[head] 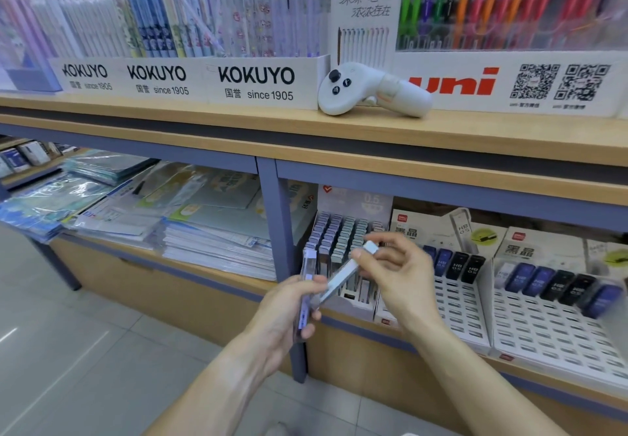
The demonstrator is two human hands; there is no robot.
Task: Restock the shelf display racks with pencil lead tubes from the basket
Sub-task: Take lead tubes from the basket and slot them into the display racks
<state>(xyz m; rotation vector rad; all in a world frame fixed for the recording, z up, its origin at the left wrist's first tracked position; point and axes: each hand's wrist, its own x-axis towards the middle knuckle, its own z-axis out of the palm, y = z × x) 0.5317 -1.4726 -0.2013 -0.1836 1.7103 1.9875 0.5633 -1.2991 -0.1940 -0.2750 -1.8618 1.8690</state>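
My left hand point(289, 310) grips a bundle of clear pencil lead tubes point(307, 286) with pale purple caps, held upright in front of the lower shelf. My right hand point(401, 272) pinches a single light tube point(343, 277) by its upper end, and the tube slants down toward my left hand. Just behind both hands stands a cardboard display rack point(343, 235) packed with rows of grey and purple capped tubes. To its right are two white slotted racks point(455, 303) point(550, 330) holding only a few dark and blue HB 0.5 tubes point(455, 265). No basket is in view.
A white hand controller point(367, 90) lies on the wooden upper shelf point(238, 119) before KOKUYO and uni pen displays. Stacks of plastic-wrapped folders point(190, 218) fill the lower shelf left of a blue-grey upright post point(275, 218). Tiled floor point(85, 350) lies at the lower left.
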